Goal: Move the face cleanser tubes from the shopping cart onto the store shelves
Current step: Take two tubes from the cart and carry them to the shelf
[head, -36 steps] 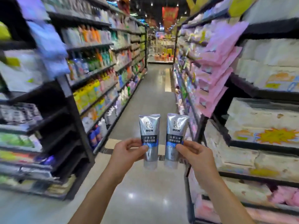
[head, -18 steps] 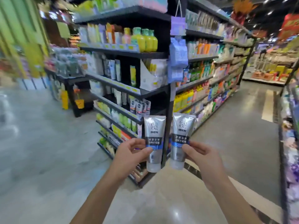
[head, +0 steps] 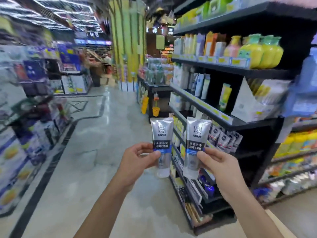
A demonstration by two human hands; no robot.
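Two silver face cleanser tubes marked MEN stand upright, caps down, side by side in front of me. My left hand (head: 137, 160) pinches the left tube (head: 161, 133) at its dark label. My right hand (head: 217, 165) pinches the right tube (head: 197, 134) the same way. Both tubes hover just left of the black end shelf unit (head: 240, 124), whose lower shelf holds similar dark and silver tubes (head: 223, 136). No shopping cart is clearly visible.
The end shelf carries yellow bottles (head: 262, 50), boxes and white tubes on upper levels. A yellow-green pillar (head: 127, 40) stands ahead. Blurred displays (head: 30, 127) line the left. Pale floor (head: 103, 134) runs between them.
My view has swung left from the long aisle to the end shelf unit, which is now close on my right. Both hands keep holding the tubes in the same pose.
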